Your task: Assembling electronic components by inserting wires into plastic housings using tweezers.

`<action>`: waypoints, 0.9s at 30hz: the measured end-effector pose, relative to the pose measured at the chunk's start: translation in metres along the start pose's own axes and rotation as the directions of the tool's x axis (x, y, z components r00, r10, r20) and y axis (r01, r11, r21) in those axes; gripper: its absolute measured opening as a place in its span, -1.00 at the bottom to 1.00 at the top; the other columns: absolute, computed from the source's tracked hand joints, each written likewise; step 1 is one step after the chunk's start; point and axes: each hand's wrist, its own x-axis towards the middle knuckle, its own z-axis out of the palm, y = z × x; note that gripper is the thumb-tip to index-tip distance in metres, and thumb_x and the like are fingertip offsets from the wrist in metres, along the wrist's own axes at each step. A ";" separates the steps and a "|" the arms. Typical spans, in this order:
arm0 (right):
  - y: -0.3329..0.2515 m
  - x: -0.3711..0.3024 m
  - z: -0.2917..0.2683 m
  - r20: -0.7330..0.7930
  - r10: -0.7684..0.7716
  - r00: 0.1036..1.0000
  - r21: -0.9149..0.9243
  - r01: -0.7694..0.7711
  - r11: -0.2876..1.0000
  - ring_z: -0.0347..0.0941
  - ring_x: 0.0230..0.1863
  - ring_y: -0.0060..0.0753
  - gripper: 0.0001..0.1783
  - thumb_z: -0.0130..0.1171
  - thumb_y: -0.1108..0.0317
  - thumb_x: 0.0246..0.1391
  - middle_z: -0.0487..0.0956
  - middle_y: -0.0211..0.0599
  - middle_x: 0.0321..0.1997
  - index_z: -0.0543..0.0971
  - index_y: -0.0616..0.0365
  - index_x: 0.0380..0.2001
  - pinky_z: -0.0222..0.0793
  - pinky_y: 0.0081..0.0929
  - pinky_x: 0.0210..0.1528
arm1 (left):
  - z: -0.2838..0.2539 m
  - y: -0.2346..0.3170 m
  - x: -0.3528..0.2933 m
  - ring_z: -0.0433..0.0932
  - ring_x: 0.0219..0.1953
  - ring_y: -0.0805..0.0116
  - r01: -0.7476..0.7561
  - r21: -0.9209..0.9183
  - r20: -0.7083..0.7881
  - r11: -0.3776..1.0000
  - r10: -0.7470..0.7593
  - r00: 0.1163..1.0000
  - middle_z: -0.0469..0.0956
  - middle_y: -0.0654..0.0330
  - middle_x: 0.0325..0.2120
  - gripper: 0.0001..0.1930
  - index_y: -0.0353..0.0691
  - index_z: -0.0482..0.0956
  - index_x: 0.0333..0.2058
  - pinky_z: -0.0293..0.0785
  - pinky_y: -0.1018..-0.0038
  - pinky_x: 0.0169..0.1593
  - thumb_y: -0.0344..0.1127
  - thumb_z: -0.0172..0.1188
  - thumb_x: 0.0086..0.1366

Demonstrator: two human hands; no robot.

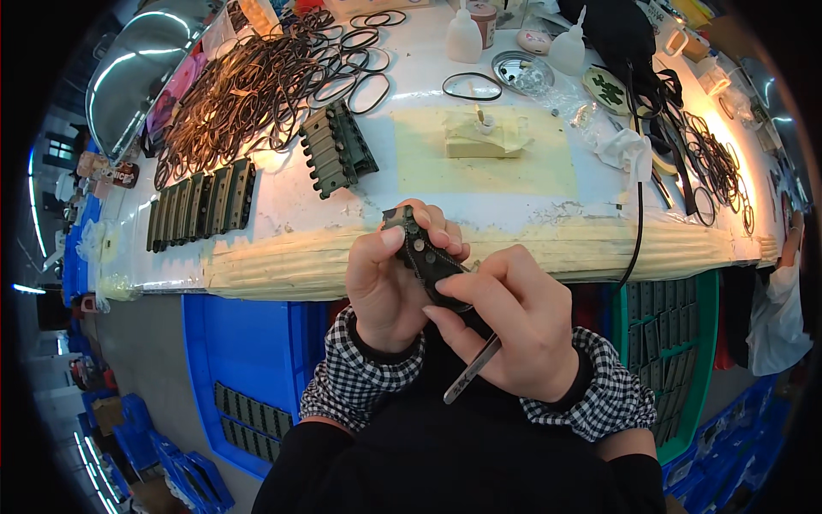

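Note:
Above the table's front edge, my left hand (383, 287) is closed around a small dark green and black stitched piece (419, 248) with round metal studs. The left thumb presses its upper end. My right hand (524, 330) is closed too, with its thumb and index finger at the lower end of that piece. Metal tweezers (473, 370) lie within the right hand, pointing down to the left. The fingers hide part of the stitched piece, so its exact kind cannot be told.
Rows of ribbed dark green pieces (201, 204) and another stack (334, 150) stand left on the table, before a heap of thin dark loops (231, 103). A yellowish block (482, 147), white squeeze bottles (465, 38) and a black cable (639, 214) are farther right. Blue (248, 330) and green bins (706, 343) flank me.

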 end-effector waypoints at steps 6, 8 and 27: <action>0.007 -0.007 -0.013 0.107 -0.060 0.992 -0.064 0.067 0.996 0.41 -0.57 -0.49 -0.76 0.35 0.40 -0.19 0.47 -0.37 -0.36 0.61 0.08 -0.35 0.31 -0.58 -0.59 | -0.002 0.007 0.001 0.37 -0.25 0.34 0.048 -0.026 -0.037 0.999 -0.049 0.998 0.39 0.25 -0.41 -0.75 -0.18 0.38 -0.24 0.45 0.36 -0.01 -0.19 0.08 0.16; 0.014 -0.010 -0.015 0.088 -0.146 0.985 -0.140 0.157 0.978 0.42 -0.58 -0.49 -0.76 0.33 0.41 -0.19 0.49 -0.37 -0.35 0.62 0.08 -0.33 0.30 -0.60 -0.59 | -0.003 0.007 0.002 0.37 -0.25 0.34 0.049 -0.023 -0.042 0.999 -0.050 0.998 0.39 0.26 -0.40 -0.75 -0.18 0.38 -0.24 0.44 0.36 -0.01 -0.19 0.08 0.16; 0.011 0.012 -0.006 0.003 0.084 0.996 0.213 -0.083 0.973 0.41 -0.63 -0.54 -0.86 0.28 0.50 -0.05 0.55 -0.34 -0.48 0.59 0.20 -0.35 0.24 -0.60 -0.62 | -0.007 0.001 0.005 0.40 -0.18 0.23 -0.037 0.044 0.013 0.998 0.037 0.999 0.43 0.18 -0.40 -0.74 -0.22 0.43 -0.33 0.35 0.32 0.00 -0.16 0.10 0.10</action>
